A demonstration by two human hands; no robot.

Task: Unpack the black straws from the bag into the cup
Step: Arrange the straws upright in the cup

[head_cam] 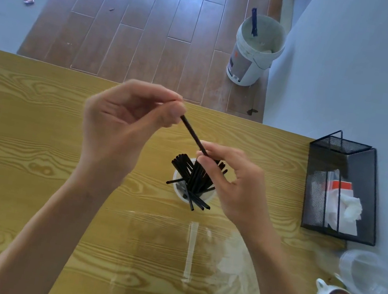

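One black straw [193, 133] is pinched at its far end by left hand [125, 119] and lower down by right hand [231, 179], prob. to steer it into the cup [177, 190] w/ other straws [193, 175]. Clear bag [193, 263] lies near, flat.

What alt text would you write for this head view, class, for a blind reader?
Both hands, left hand and right hand, pinch one black straw above a cup of straws on a wooden table; a clear bag lies nearer.
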